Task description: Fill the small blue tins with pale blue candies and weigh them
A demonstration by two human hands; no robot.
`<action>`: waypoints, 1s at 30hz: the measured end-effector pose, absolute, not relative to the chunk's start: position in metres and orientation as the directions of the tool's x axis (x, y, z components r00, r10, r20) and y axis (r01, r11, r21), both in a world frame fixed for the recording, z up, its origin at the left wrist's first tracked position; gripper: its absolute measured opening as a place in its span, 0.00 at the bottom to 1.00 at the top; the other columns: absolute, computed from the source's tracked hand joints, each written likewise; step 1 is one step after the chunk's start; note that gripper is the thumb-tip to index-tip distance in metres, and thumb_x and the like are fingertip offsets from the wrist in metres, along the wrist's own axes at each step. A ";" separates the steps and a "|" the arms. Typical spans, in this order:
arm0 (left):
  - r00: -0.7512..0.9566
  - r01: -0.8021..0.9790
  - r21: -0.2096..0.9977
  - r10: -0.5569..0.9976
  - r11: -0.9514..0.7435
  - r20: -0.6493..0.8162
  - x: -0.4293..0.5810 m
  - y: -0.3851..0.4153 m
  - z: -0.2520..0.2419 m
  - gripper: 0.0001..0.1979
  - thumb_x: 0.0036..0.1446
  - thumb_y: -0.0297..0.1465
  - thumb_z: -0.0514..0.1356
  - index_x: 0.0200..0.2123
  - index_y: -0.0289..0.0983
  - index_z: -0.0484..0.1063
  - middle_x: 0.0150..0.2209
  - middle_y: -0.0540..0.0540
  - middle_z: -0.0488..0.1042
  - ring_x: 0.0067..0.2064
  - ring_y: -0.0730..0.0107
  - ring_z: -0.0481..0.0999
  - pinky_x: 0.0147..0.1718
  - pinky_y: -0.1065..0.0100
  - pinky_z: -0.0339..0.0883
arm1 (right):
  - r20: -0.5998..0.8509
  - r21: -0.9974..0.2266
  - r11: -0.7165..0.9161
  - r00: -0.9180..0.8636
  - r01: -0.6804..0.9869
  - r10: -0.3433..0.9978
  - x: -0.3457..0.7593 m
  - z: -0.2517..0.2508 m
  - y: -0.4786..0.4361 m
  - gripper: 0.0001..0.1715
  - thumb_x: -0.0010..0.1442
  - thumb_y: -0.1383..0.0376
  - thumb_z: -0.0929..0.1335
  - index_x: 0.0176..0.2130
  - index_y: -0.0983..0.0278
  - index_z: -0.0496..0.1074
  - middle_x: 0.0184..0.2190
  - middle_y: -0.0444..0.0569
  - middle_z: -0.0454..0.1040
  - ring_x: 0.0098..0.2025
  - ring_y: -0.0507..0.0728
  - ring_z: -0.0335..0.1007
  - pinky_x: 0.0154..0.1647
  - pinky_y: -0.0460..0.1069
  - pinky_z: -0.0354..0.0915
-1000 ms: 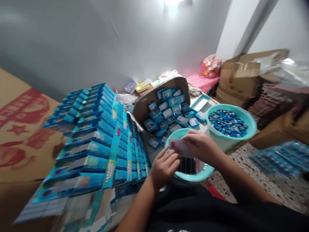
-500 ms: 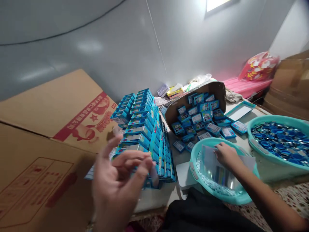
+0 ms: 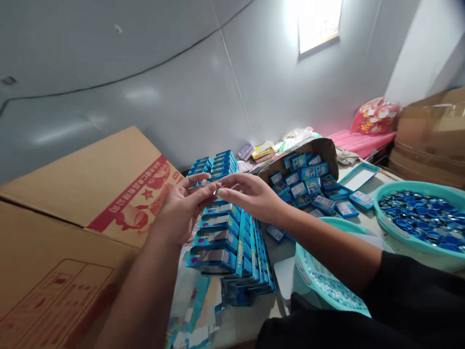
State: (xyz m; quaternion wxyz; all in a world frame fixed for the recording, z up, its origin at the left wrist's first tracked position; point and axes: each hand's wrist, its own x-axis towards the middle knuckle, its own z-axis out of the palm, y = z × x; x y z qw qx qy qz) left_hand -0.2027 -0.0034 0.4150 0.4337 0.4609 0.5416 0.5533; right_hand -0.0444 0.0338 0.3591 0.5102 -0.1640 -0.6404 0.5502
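My left hand point(image 3: 183, 206) and my right hand point(image 3: 250, 194) meet fingertip to fingertip in front of the stacked blue boxes point(image 3: 218, 237). Their fingers are closed around something small, partly shiny, that is too small and too covered to name. Below and behind the hands, the boxes stand in several tight rows, their windowed faces tilted up. My right forearm reaches across a turquoise basin point(image 3: 303, 274) holding small pale pellets.
A large cardboard box point(image 3: 54, 271) fills the left. An open carton point(image 3: 332, 150) spills blue packs point(image 3: 325, 203) at the back. Another turquoise basin point(image 3: 385, 228) holds blue-and-silver round pieces. Loose packaging point(image 3: 198, 300) lies at the front edge.
My right hand has left the pellet basin and come to my left hand. My left hand has moved up and away from me. The view has tilted upward.
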 end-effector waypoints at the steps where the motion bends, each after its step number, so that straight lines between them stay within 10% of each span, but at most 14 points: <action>1: -0.193 -0.012 0.999 0.981 -0.036 0.033 -0.206 0.002 0.414 0.24 0.43 0.28 0.72 0.45 0.35 0.71 0.33 0.48 0.79 0.34 0.71 0.81 0.39 0.70 0.77 | 0.465 -0.871 0.327 -0.399 -0.366 0.791 -0.052 0.358 0.037 0.16 0.59 0.55 0.72 0.40 0.65 0.75 0.33 0.46 0.76 0.34 0.51 0.71 0.35 0.47 0.68; 7: -0.157 0.047 0.999 0.987 -0.010 0.017 -0.229 0.027 0.402 0.23 0.40 0.34 0.75 0.39 0.34 0.73 0.31 0.49 0.80 0.29 0.74 0.79 0.34 0.73 0.74 | 0.404 -0.914 0.365 -0.306 -0.177 0.862 -0.068 0.346 0.058 0.11 0.58 0.61 0.71 0.34 0.67 0.79 0.23 0.43 0.71 0.26 0.49 0.63 0.28 0.47 0.60; 18: -0.059 0.504 0.861 0.993 -0.061 0.105 -0.244 0.073 0.376 0.20 0.46 0.40 0.71 0.41 0.36 0.77 0.35 0.43 0.83 0.40 0.58 0.83 0.37 0.65 0.73 | 0.235 -0.971 0.209 -0.336 -0.112 0.912 -0.068 0.337 0.093 0.21 0.57 0.68 0.70 0.51 0.69 0.76 0.20 0.40 0.71 0.24 0.49 0.65 0.29 0.47 0.63; 25: 0.026 0.851 0.503 0.968 -0.152 0.249 -0.235 0.073 0.382 0.09 0.54 0.34 0.61 0.38 0.40 0.80 0.35 0.46 0.82 0.37 0.61 0.81 0.37 0.65 0.70 | 0.220 -0.969 0.243 -0.329 0.031 0.918 -0.068 0.336 0.108 0.22 0.59 0.70 0.68 0.53 0.69 0.76 0.20 0.39 0.70 0.22 0.49 0.64 0.27 0.46 0.62; 30: -0.005 0.871 0.482 0.979 -0.097 0.206 -0.234 0.076 0.389 0.11 0.52 0.38 0.64 0.39 0.42 0.80 0.34 0.47 0.82 0.33 0.62 0.79 0.29 0.67 0.65 | 0.226 -0.959 0.270 -0.340 0.087 0.913 -0.062 0.341 0.112 0.23 0.58 0.70 0.68 0.53 0.68 0.76 0.20 0.39 0.69 0.22 0.49 0.63 0.25 0.46 0.59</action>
